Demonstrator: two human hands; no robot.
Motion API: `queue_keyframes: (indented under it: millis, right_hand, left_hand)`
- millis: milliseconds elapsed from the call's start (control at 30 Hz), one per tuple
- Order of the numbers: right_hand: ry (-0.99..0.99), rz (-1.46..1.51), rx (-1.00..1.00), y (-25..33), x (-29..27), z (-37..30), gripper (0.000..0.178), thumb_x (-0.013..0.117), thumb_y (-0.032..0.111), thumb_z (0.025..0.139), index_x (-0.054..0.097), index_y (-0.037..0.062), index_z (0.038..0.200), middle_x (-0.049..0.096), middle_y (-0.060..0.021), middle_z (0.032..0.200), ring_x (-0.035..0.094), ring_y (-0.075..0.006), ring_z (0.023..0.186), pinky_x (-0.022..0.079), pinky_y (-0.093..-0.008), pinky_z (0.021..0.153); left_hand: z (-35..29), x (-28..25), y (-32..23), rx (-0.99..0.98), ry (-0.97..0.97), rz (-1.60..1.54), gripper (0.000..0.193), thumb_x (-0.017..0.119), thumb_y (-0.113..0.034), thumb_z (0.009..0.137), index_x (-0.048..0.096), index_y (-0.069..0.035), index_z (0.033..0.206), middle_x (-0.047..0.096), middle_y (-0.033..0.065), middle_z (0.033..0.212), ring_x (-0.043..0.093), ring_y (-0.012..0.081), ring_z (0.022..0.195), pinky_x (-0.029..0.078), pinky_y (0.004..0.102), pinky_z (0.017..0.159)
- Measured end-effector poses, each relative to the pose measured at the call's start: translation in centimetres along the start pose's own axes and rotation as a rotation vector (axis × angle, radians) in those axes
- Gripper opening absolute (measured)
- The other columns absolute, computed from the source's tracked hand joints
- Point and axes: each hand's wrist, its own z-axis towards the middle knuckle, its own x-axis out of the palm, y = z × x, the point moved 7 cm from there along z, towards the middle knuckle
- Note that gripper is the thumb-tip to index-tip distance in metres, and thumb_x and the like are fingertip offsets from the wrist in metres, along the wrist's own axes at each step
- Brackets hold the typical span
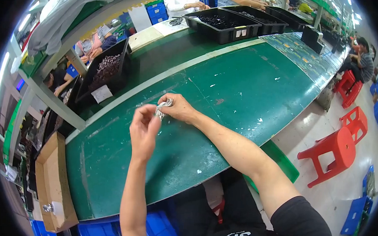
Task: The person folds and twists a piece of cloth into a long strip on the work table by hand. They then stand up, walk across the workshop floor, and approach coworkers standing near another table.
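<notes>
Above the green table (pixel 237 90), my right hand (pixel 180 109) pinches a small looped bundle of whitish cord (pixel 164 106) between thumb and fingers. My left hand (pixel 143 130) is raised right beside the bundle, its fingers loosely curled and the thumb apart from them. Nothing shows clearly in the left hand; its fingertips are slightly blurred, and whether they touch the cord I cannot tell. Part of the bundle is hidden behind the fingers.
An open cardboard box (pixel 51 175) with a small shiny round object stands at the left end. Black bins (pixel 221 32) of dark parts line the far side, with another bin (pixel 126 57) at far left. Red stools (pixel 332 153) stand at right. Other people sit across and beyond.
</notes>
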Motion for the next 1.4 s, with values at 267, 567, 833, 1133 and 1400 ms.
queue_keyframes:
  millis: [267,567,833,1133,1400]
  right_hand:
    - [0.124,0.036,0.013,0.4,2.9,0.3,0.017,0.061,0.011,0.069,0.057,0.0024,0.083,0.058,-0.0050,0.073,0.052,-0.0094,0.066,0.042,-0.0228,0.058]
    - [0.076,0.027,-0.014,0.5,2.0,0.2,0.018,0.062,0.010,0.064,0.057,0.0016,0.079,0.057,-0.0053,0.067,0.052,-0.0104,0.060,0.042,-0.0237,0.054]
    - [0.084,0.025,-0.027,0.5,1.9,0.3,0.018,0.062,0.010,0.064,0.057,0.0018,0.079,0.057,-0.0059,0.068,0.052,-0.0109,0.061,0.042,-0.0242,0.055]
    - [0.091,0.027,-0.044,0.6,2.0,0.5,0.019,0.062,0.010,0.064,0.058,0.0020,0.080,0.057,-0.0059,0.068,0.053,-0.0112,0.062,0.042,-0.0241,0.056]
    - [0.103,0.037,-0.003,-0.4,0.4,-0.2,0.021,0.064,0.012,0.062,0.058,0.0022,0.079,0.058,-0.0063,0.069,0.054,-0.0125,0.064,0.043,-0.0246,0.058]
  left_hand:
    - [-10.0,6.4,-16.6,0.331,0.674,-0.905,0.047,0.062,-0.048,0.068,0.059,-0.005,0.088,0.044,0.0091,0.081,0.044,0.0161,0.062,0.035,0.0251,0.048]
    - [-10.9,7.6,-17.4,0.258,0.714,-0.977,0.037,0.066,-0.037,0.069,0.060,-0.003,0.082,0.047,0.0120,0.080,0.042,0.0171,0.059,0.031,0.0259,0.043]
    - [-10.6,7.3,-18.0,0.223,0.649,-0.846,0.036,0.068,-0.036,0.067,0.060,-0.004,0.081,0.048,0.0106,0.078,0.042,0.0178,0.062,0.031,0.0263,0.046]
    - [-9.8,7.4,-18.7,0.271,0.785,-0.858,0.034,0.068,-0.031,0.068,0.059,-0.003,0.087,0.049,0.0127,0.085,0.045,0.0196,0.067,0.036,0.0293,0.053]
    - [-1.4,1.2,-8.8,0.173,0.228,-0.064,0.014,0.053,-0.014,0.076,0.053,0.000,0.078,0.050,0.0053,0.074,0.047,0.0112,0.065,0.039,0.0206,0.059]
